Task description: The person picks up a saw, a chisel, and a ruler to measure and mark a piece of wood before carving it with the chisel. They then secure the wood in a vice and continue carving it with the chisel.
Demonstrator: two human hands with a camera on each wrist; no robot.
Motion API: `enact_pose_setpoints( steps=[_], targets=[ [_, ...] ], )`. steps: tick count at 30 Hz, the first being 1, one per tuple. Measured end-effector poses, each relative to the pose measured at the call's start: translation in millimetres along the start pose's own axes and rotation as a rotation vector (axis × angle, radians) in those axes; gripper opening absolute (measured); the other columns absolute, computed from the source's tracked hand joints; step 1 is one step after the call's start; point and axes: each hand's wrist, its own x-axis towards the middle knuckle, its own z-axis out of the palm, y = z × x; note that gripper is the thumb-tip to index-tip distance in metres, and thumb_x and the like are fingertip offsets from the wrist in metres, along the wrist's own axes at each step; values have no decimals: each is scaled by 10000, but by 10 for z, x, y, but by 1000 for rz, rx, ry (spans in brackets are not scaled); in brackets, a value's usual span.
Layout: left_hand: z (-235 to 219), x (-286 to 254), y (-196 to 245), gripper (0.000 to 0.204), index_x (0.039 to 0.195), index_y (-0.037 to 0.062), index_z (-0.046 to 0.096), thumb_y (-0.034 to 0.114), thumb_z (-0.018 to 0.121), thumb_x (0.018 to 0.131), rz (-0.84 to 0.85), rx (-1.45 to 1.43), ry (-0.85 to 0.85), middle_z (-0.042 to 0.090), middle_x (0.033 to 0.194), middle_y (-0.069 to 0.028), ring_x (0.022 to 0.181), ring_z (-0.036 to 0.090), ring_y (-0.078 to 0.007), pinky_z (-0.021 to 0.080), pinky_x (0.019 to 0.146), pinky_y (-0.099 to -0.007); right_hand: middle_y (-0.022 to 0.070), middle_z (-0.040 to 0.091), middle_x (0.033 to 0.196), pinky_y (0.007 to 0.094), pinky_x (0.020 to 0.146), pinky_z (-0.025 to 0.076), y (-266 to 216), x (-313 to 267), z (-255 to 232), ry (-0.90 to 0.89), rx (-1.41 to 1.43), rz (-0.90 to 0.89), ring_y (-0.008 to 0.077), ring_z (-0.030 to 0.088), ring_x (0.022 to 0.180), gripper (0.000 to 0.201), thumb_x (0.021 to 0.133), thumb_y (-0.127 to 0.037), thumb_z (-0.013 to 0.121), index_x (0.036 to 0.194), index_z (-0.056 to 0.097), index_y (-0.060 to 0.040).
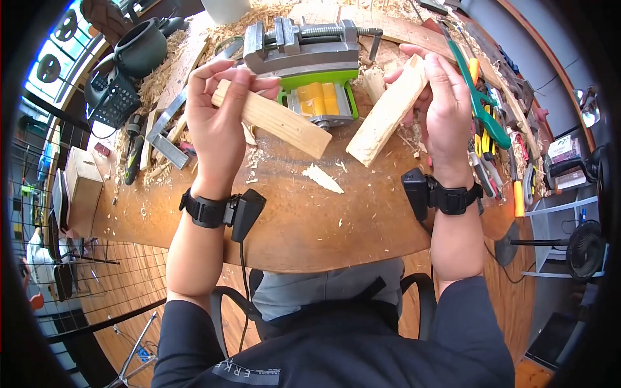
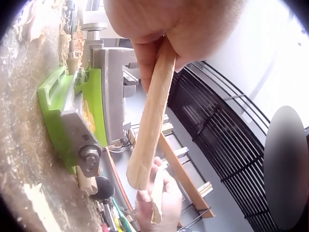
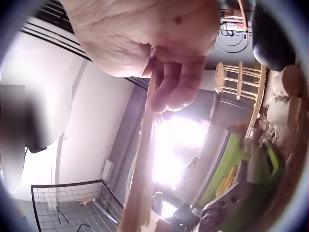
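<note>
My left hand pinches one end of a smooth, flat-sided wooden block between thumb and fingers; its free end slants down toward the middle. On the other side, my right hand holds a second wooden piece by its upper end, its face rough and unevenly cut. Both pieces are held up over the workbench, their lower ends apart. In the left wrist view the smooth block shows its long edge. The right wrist view catches the rough piece nearly edge-on, under the fingers.
A grey metal vise on a green base stands behind the hands. Wood shavings lie on the bench. A green-handled saw and several tools are at right; a metal square and a dark pot at left.
</note>
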Motion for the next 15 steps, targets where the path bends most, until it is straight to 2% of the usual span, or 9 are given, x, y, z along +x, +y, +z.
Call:
enact_pose_setpoints(
  steps=[2, 4, 6, 10, 11, 15],
  targets=[
    [-56, 35, -6, 208, 1135, -41, 443, 40, 547, 974, -47, -120, 95, 623, 978, -140, 901, 703, -300, 610, 789, -377, 137, 702, 880, 207, 498, 490, 42, 19, -3, 48, 160, 75, 108, 655, 623, 414, 1053, -285, 347, 1221, 554, 31],
    [-110, 67, 2, 220, 1155, -38, 441, 64, 537, 985, -46, -129, 105, 623, 985, -145, 911, 700, -305, 604, 810, -385, 160, 704, 927, 222, 516, 514, 36, 38, -34, 29, 197, 90, 132, 674, 647, 402, 1051, -260, 347, 1235, 537, 44],
    [-156, 79, 24, 224, 1164, -30, 444, 79, 533, 990, -90, -180, 148, 622, 983, -147, 917, 697, -298, 600, 827, -384, 187, 693, 935, 251, 518, 538, 34, 58, -50, 98, 313, 139, 146, 647, 593, 382, 1053, -237, 348, 1210, 544, 50],
    [-222, 111, 38, 217, 1156, -18, 456, 106, 532, 995, -129, -215, 205, 603, 956, -129, 926, 693, -285, 590, 859, -382, 204, 677, 1020, 283, 559, 568, 74, 86, -108, 159, 438, 186, 173, 661, 601, 338, 1039, -194, 405, 1217, 546, 57],
    [-235, 116, 44, 206, 1146, -14, 464, 112, 531, 997, -132, -208, 219, 598, 953, -122, 927, 690, -272, 587, 870, -383, 204, 671, 1038, 301, 591, 584, 122, 104, -155, 126, 489, 179, 183, 669, 619, 325, 1032, -201, 443, 1201, 554, 53],
    [-306, 141, 28, 191, 1126, -8, 475, 122, 532, 998, -131, -189, 272, 599, 957, -116, 926, 685, -254, 585, 875, -388, 187, 676, 1025, 336, 635, 591, 224, 129, -246, 25, 624, 123, 184, 672, 662, 328, 1030, -238, 460, 1177, 575, 32]
  ],
)
